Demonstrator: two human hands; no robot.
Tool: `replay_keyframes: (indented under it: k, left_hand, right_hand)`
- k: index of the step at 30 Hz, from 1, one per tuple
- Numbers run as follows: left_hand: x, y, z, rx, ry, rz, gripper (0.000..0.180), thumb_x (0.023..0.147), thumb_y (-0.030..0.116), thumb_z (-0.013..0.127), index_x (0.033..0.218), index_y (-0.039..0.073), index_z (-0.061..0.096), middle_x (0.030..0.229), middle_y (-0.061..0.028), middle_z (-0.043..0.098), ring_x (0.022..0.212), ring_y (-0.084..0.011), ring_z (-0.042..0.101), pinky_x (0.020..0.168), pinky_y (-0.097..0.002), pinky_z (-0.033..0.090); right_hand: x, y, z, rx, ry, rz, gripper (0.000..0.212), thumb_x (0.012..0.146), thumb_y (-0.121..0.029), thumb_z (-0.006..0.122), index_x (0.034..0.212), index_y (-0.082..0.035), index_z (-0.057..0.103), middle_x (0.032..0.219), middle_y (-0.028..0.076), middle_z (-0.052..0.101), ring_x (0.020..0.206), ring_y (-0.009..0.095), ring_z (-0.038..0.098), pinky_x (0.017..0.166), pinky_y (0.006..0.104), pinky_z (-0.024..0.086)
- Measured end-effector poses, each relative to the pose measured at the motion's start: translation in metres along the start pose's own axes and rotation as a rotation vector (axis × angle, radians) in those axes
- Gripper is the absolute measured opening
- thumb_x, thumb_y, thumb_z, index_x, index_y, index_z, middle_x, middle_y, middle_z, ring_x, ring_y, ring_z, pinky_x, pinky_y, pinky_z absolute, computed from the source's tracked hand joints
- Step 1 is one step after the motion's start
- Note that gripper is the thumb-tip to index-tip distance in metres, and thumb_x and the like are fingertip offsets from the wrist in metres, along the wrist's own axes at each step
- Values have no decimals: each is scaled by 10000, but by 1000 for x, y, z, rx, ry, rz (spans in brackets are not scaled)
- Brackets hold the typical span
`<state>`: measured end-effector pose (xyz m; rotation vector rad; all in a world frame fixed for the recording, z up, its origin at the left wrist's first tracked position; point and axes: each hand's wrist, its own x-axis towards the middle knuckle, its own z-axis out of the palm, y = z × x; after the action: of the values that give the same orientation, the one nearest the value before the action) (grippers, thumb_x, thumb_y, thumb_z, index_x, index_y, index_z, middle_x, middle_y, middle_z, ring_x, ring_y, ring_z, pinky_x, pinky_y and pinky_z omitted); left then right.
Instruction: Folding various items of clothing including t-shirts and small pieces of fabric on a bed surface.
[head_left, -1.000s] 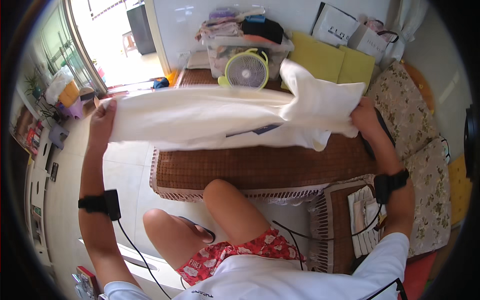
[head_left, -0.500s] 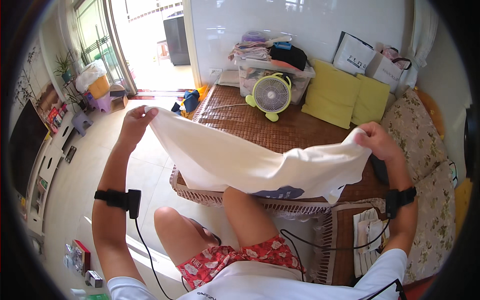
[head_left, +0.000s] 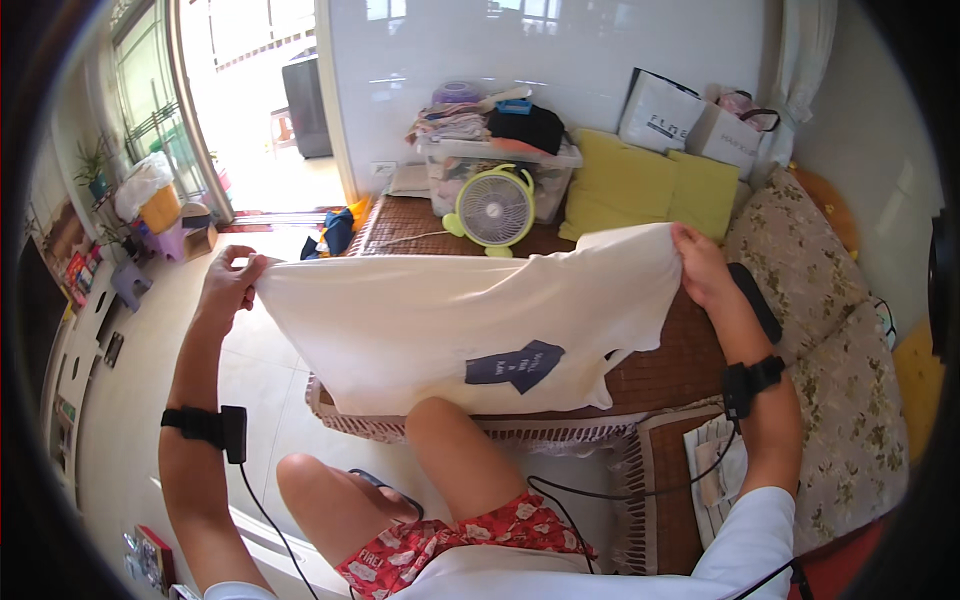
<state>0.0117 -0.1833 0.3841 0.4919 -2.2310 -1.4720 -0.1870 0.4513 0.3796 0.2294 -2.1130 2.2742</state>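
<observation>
A cream T-shirt (head_left: 400, 320) hangs stretched sideways between my two hands, above my knees and the brown woven mat. A dark blue shirt-shaped print shows low on its front. My left hand (head_left: 232, 280) pinches the upper left corner of the cloth between thumb and fingers. At the upper right corner, my right hand (head_left: 703, 265) is closed on the fabric. The top edge is fairly straight, and the lower part drapes in loose folds. The cloth hides part of the mat behind it.
On the brown mat (head_left: 400, 225) stand a green fan (head_left: 495, 210) and a clear plastic box (head_left: 550, 180) topped with folded clothes. Yellow-green cushions (head_left: 620, 190) and paper bags (head_left: 660, 115) lean by the wall. Folded striped cloth (head_left: 705, 490) lies near my right arm. Cables hang from both arm straps.
The T-shirt has been pulled straighter and its front now shows more, with the dark print in full view. My left hand has lowered, and the whole view has shifted slightly.
</observation>
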Motion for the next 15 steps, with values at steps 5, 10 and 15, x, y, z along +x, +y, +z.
replay_keyframes:
  k: [5,10,15]
  left_hand:
    - [9,-9,2,35,14,-75,368,883,346,731,965,53,525,637,-4,559,469,-51,495,397,-213,440]
    - [7,-6,29,24,-10,71,320,893,310,722,916,64,518,630,-23,571,441,-60,499,386,-217,454]
    - [10,-35,10,-40,159,116,271,912,264,701,895,79,504,622,-34,572,428,-58,498,394,-215,477]
  right_hand:
    - [-1,0,18,-25,-34,61,268,1017,-254,524,1058,-6,619,922,45,650,805,139,610,791,299,499]
    - [31,34,-16,-89,85,-45,246,1013,-229,502,995,-29,645,876,43,650,766,137,583,726,304,477]
    - [-61,-7,21,-645,332,-688,244,1015,-183,480,1047,26,602,896,45,647,799,123,569,745,296,470]
